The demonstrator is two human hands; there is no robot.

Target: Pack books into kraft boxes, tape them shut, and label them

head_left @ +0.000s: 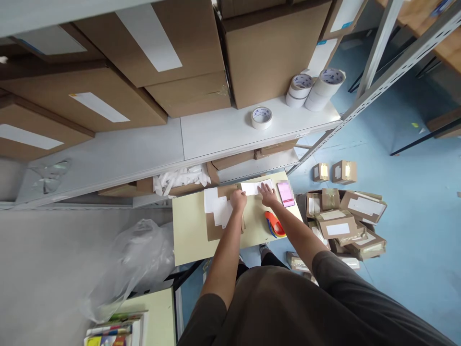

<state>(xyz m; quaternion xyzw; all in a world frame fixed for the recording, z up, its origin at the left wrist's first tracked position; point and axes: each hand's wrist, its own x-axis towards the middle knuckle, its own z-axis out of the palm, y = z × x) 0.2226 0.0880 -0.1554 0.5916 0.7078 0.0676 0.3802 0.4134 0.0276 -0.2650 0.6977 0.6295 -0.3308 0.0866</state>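
On the pale yellow table (pixel 190 230), a flat piece of brown cardboard (pixel 215 232) carries overlapping white labels (pixel 222 210). My left hand (pixel 238 199) is closed at the cardboard's upper right, near the left end of a white paper strip (pixel 249 188); what its fingers hold, if anything, is too small to make out. My right hand (pixel 267 194) lies with fingers spread on the right part of that strip. A phone with a pink screen (pixel 285 193) lies right of my right hand. Below that hand is an orange and blue tape dispenser (pixel 275 225).
A grey shelf (pixel 212 134) above the table bears large cartons (pixel 266 53) and white tape rolls (pixel 261 117). Small parcels (pixel 336 228) are piled on the blue floor at the right. A clear plastic bag (pixel 144 250) hangs at the left, near books (pixel 115 331).
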